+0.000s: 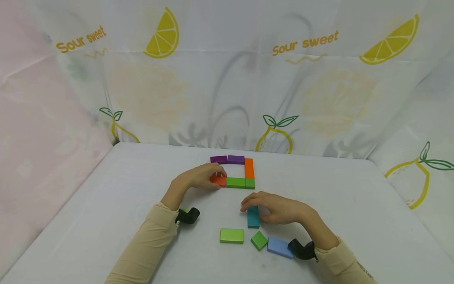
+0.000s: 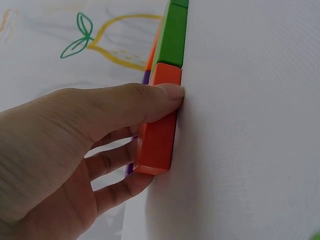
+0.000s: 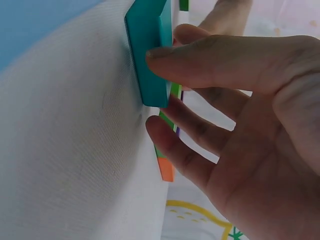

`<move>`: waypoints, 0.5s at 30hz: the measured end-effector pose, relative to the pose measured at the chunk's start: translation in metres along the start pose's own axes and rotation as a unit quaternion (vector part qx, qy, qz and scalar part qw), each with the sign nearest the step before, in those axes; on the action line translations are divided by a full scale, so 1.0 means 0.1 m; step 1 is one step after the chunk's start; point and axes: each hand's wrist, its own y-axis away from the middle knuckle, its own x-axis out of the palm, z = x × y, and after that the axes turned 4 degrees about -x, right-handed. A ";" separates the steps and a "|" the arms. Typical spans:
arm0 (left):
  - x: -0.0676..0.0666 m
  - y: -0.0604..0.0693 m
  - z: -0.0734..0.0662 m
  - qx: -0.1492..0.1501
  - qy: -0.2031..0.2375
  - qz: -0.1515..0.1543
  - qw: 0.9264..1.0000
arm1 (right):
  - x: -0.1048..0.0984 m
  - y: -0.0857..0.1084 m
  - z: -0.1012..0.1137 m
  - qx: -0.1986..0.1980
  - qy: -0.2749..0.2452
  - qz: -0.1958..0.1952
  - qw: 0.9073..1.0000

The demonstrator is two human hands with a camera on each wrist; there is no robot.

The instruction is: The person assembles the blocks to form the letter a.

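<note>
My left hand (image 1: 202, 175) holds a red block (image 1: 219, 181) at the near left corner of a block outline lying flat. In the left wrist view the thumb presses the red block (image 2: 157, 145) on its near side, the other fingers behind it. Its end meets a green block (image 2: 171, 37). My right hand (image 1: 280, 207) pinches a teal block (image 1: 253, 217) just in front of the outline. In the right wrist view the thumb lies against the teal block (image 3: 150, 55), with fingers reaching past its far side; their contact is partly hidden.
The outline has two purple blocks (image 1: 227, 159) at the back, an orange block (image 1: 249, 169) on the right and green blocks (image 1: 235, 182) in front. Nearer lie a light green block (image 1: 231, 235), a small green block (image 1: 259, 240) and a blue block (image 1: 279, 247) on the white table (image 1: 319, 189).
</note>
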 end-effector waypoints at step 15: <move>0.03 -0.03 0.03 0.003 0.000 -0.005 1.000 | 0.01 0.01 -0.01 -0.004 0.027 -0.013 1.000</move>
